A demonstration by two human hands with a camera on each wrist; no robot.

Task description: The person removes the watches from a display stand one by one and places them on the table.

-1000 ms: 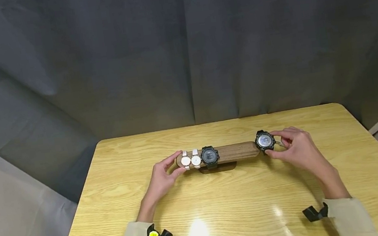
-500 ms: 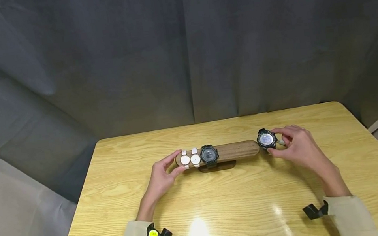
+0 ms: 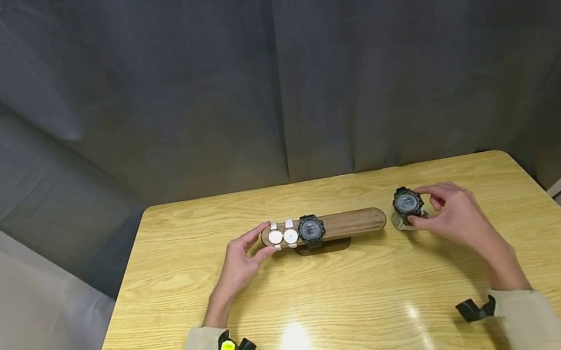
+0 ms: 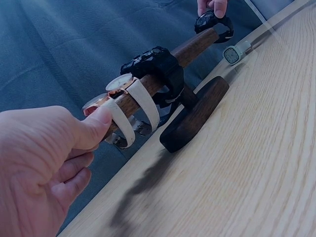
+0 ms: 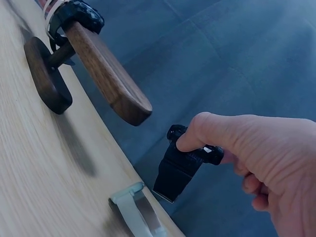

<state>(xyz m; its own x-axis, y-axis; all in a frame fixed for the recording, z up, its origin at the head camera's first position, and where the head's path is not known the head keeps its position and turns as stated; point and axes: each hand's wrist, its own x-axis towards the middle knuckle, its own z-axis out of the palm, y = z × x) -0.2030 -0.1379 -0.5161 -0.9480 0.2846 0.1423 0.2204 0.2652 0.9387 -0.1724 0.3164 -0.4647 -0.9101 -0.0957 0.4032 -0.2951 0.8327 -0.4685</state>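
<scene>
My left hand (image 3: 239, 266) grips the left end of a wooden watch stand (image 3: 353, 223), thumb in front beside a white strap. On the bar sit two white-strapped watches (image 3: 283, 237) with round pale dials, then a black digital watch (image 3: 311, 230). Past the bar's right end, my right hand (image 3: 456, 214) pinches another black digital watch (image 3: 407, 202) by its case, between thumb and fingers. In the right wrist view this black watch (image 5: 180, 165) hangs apart from the bar, its strap dangling. A pale green watch (image 5: 132, 212) with a squarish case rests on the table below it.
The stand's dark oval base (image 4: 197, 116) rests on the light wood table (image 3: 350, 302). Grey curtains (image 3: 195, 91) hang behind the table and at both sides. Each wrist bears a small black camera mount (image 3: 236, 346).
My right hand has moved right with the black watch, away from the bar's end. The pale green watch now shows below it. My left hand stays on the stand.
</scene>
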